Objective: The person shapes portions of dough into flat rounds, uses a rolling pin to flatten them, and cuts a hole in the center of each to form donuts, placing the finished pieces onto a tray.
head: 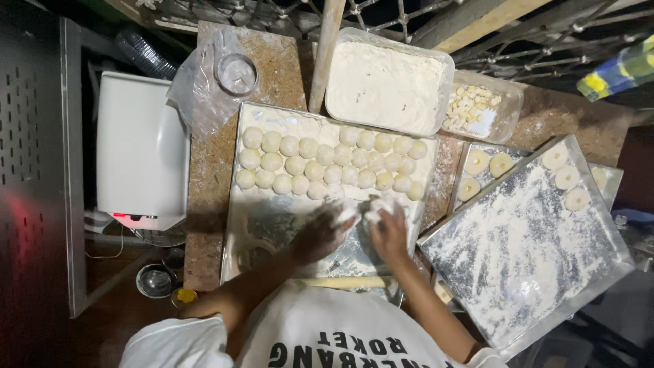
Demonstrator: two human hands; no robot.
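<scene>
My left hand (324, 234) and my right hand (390, 233) meet over a floured metal tray (272, 218). Both are dusted with flour and close around a small piece of dough (371, 206) between the fingertips. Just beyond the hands, several round dough balls (327, 167) lie in three rows across the far half of the tray. A wooden rolling pin (347, 281) lies at the tray's near edge, close to my body.
A clear tub of flour (388, 82) and a smaller tub of pale pieces (477, 105) stand at the back. To the right, floured trays (524, 252) hold ring-shaped dough pieces (565, 177). A white scale (139, 150) sits left, beside a plastic bag (197, 88).
</scene>
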